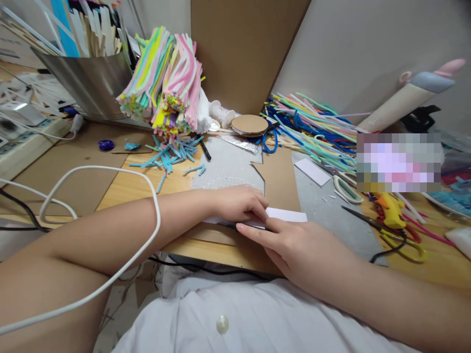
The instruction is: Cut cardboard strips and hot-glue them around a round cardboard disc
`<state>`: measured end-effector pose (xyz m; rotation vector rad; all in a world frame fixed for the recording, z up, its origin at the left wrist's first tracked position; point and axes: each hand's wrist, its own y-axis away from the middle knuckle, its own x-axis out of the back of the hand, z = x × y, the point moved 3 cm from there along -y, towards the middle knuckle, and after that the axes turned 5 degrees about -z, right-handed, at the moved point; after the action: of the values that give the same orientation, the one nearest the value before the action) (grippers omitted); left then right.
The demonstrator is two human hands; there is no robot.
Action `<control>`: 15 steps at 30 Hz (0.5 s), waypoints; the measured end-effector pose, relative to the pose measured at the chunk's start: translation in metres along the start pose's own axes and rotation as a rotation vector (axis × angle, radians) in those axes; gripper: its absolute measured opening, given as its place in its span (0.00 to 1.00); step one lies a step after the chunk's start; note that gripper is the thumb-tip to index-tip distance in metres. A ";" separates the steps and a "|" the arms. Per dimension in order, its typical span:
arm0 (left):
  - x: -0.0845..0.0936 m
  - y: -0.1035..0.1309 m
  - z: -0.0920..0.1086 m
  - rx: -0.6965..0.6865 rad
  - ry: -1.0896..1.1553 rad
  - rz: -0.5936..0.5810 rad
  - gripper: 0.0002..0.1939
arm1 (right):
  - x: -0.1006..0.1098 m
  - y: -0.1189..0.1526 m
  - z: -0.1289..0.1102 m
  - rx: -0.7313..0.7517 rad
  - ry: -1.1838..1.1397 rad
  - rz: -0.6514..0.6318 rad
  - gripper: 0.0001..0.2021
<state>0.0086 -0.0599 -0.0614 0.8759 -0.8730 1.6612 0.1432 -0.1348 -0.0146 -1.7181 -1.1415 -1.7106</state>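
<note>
The left hand (239, 203) bends its fingers down over a white paper strip (290, 214) near the front of the desk (228, 252). The right hand (299, 239) is right beside it, one finger stretched out by a thin dark thing (231, 226). I can't tell if either grip is pinched together. Brown card (282, 181) lies just behind the strip.

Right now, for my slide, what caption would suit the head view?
Bare left hand and right hand at a flat white strip, yellow-handled scissors lying to the right.
</note>
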 end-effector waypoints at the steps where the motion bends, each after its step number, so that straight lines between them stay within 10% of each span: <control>1: 0.000 0.000 0.000 0.000 0.001 0.000 0.12 | -0.001 0.001 0.000 -0.012 0.014 -0.022 0.30; 15: 0.000 0.000 0.000 -0.009 0.033 0.004 0.14 | 0.014 -0.006 -0.015 -0.114 0.205 -0.277 0.36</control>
<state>0.0082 -0.0596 -0.0616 0.8383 -0.8594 1.6697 0.1277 -0.1400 -0.0004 -1.4574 -1.2532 -2.1009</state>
